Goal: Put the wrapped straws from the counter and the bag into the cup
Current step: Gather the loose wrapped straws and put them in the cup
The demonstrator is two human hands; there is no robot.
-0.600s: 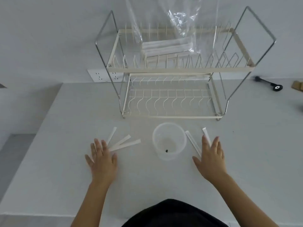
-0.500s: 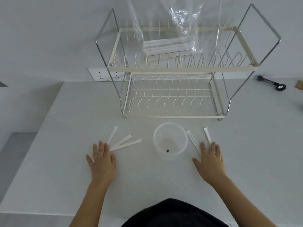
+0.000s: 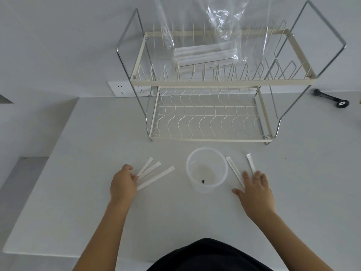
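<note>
The scene is seen from a single head-worn wide-angle view, aimed forward and down at close range over the counter, with the rack and wall taken in beyond.

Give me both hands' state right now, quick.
Left hand: fingers curled at the near ends of the three straws; a real grip cannot be told.
Right hand: open, flat on the counter, holding nothing.

Dim, flat light; sharp; wide-angle edge bowing.
</note>
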